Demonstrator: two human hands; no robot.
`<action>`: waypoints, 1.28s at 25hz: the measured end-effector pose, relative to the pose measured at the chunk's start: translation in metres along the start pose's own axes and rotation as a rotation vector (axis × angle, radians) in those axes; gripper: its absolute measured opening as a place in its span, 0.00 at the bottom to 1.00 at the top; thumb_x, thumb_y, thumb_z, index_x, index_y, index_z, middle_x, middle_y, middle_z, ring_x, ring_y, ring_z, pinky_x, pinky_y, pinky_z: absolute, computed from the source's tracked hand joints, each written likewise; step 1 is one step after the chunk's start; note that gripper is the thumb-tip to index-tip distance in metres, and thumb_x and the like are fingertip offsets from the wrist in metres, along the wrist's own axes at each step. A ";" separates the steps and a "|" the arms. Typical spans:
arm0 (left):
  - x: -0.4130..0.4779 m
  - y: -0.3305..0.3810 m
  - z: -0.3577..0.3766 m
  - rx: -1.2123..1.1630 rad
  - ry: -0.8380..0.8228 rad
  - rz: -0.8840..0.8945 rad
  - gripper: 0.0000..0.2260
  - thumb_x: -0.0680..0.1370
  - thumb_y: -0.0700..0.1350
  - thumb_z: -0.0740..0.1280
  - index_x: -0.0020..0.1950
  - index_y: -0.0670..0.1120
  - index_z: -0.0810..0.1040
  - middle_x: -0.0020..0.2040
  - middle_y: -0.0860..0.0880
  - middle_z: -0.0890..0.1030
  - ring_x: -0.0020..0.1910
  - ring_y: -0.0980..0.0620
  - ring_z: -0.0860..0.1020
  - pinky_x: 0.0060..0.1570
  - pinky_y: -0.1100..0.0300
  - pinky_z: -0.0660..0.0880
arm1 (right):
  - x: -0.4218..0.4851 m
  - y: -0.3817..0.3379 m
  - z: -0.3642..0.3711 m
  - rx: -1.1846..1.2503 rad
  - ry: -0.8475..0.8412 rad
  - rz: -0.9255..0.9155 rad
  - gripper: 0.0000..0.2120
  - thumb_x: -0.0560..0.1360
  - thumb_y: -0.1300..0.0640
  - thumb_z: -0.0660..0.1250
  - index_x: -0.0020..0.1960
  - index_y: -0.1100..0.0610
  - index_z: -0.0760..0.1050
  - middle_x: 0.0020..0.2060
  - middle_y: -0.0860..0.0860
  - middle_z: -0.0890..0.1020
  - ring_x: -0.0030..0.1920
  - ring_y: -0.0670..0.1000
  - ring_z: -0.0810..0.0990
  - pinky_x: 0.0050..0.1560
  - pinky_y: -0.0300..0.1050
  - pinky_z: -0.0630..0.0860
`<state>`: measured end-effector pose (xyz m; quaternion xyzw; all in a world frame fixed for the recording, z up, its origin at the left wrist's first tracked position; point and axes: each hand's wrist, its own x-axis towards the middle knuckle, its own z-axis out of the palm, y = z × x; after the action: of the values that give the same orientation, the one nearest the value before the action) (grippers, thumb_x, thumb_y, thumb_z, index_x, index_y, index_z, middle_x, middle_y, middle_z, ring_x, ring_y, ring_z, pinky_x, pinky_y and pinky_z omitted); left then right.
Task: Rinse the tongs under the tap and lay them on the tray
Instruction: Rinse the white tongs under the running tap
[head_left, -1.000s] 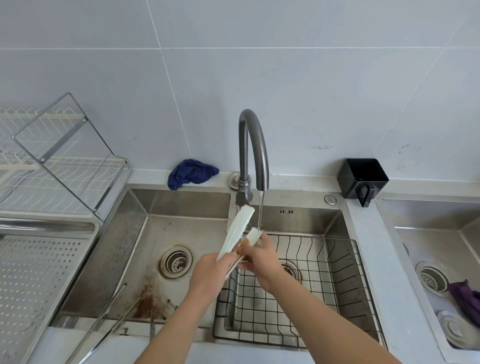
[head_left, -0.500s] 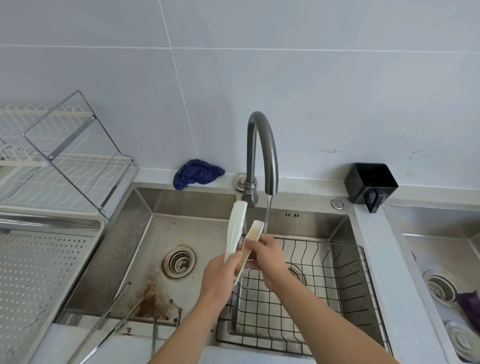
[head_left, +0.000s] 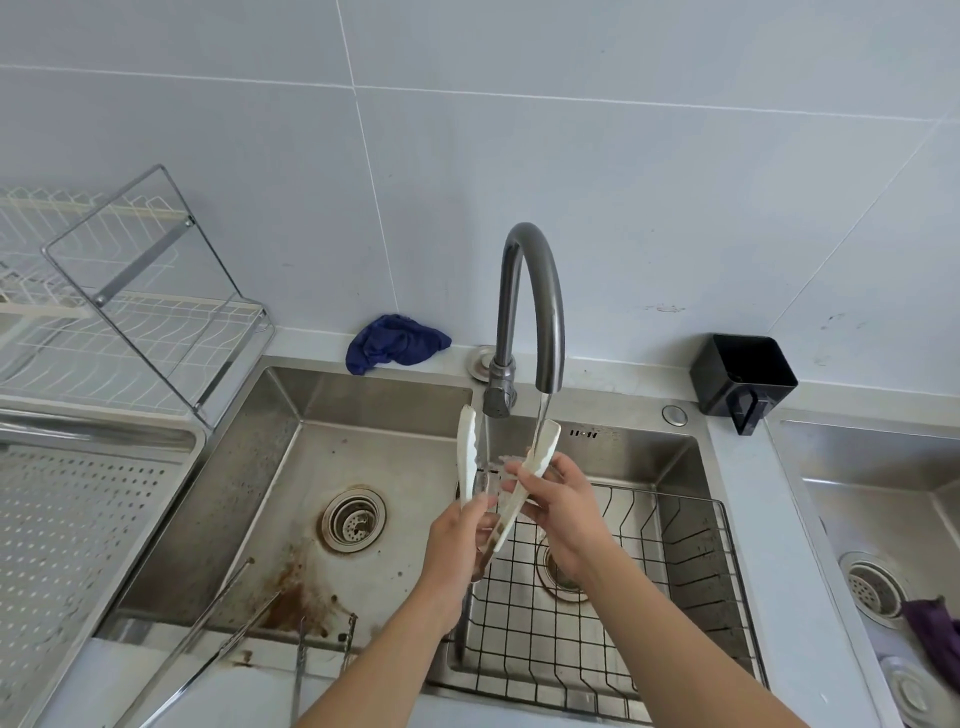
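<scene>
White tongs point up with their two arms spread in a V over the divider between the sink basins. My left hand grips them near the hinge end. My right hand is wrapped around the right arm of the tongs, whose tip is in the water stream falling from the curved grey tap. The perforated metal tray lies at the left of the sink.
A black wire basket sits in the right basin. The left basin has rust stains and metal tongs leaning at its front edge. A blue cloth, a black cup and a dish rack line the back.
The arms of the tongs have spread apart, and the right tip has come under the water stream. Both hands stay on the tongs.
</scene>
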<state>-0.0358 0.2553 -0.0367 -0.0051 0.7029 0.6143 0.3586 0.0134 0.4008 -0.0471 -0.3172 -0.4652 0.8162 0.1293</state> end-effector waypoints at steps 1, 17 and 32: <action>0.000 0.001 0.001 -0.012 0.001 0.003 0.16 0.73 0.63 0.66 0.51 0.55 0.86 0.46 0.51 0.88 0.45 0.50 0.85 0.44 0.54 0.78 | 0.000 -0.001 0.001 -0.006 -0.006 0.010 0.13 0.78 0.66 0.70 0.61 0.60 0.75 0.55 0.56 0.87 0.53 0.58 0.87 0.49 0.48 0.83; -0.006 0.008 -0.005 -0.025 0.036 0.147 0.08 0.82 0.54 0.65 0.53 0.61 0.84 0.44 0.48 0.88 0.38 0.46 0.86 0.30 0.58 0.79 | 0.004 0.007 0.021 -0.095 0.033 0.121 0.17 0.74 0.72 0.70 0.62 0.64 0.73 0.52 0.61 0.86 0.48 0.61 0.86 0.49 0.55 0.84; 0.002 -0.024 -0.032 0.019 0.214 -0.060 0.20 0.84 0.54 0.61 0.44 0.38 0.78 0.27 0.43 0.76 0.20 0.45 0.75 0.17 0.60 0.69 | -0.011 -0.017 0.035 0.517 -0.323 0.121 0.08 0.81 0.55 0.67 0.54 0.60 0.80 0.41 0.54 0.78 0.41 0.53 0.77 0.48 0.49 0.78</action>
<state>-0.0426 0.2228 -0.0586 -0.0882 0.7425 0.5924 0.2999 -0.0016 0.3805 -0.0161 -0.1672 -0.2371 0.9535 0.0811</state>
